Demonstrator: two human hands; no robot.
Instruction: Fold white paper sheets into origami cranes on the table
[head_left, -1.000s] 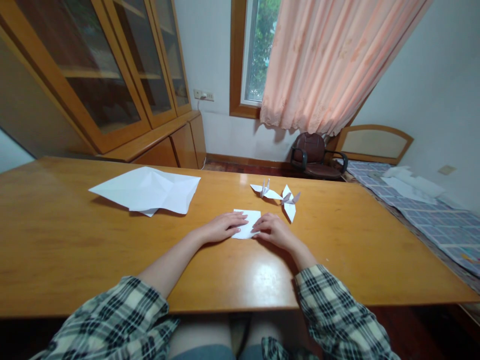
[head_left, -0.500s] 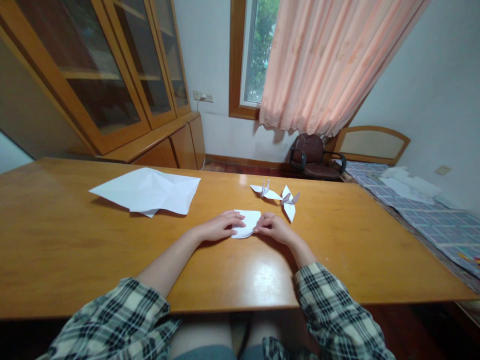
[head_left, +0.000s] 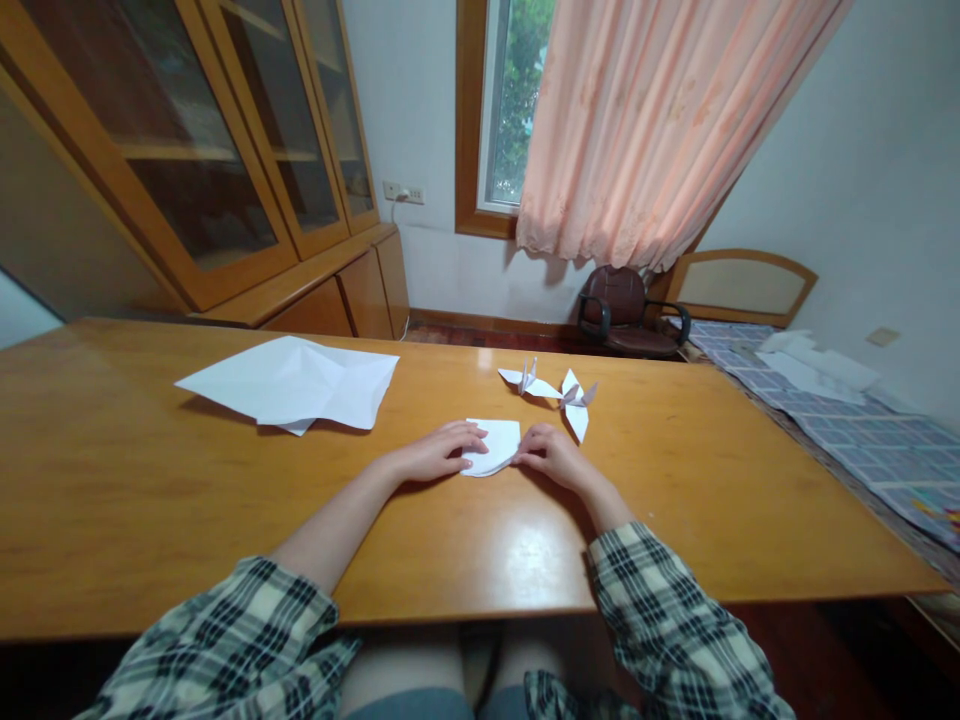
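A small white paper lies on the wooden table in front of me, its near edge curling upward. My left hand rests on the paper's left part, fingers bent and pressed on it. Against the paper's right edge, my right hand pinches it with curled fingers. Just beyond my right hand stand two folded white paper cranes.
A large creased white sheet lies at the table's left back. Wooden glass-door cabinets stand on the left. Behind the table are a brown office chair, a window with a pink curtain, and a bed at right.
The paper's near edge has lifted and curled up from flat. My right hand has shifted slightly toward the paper's edge; my left hand has stayed on it.
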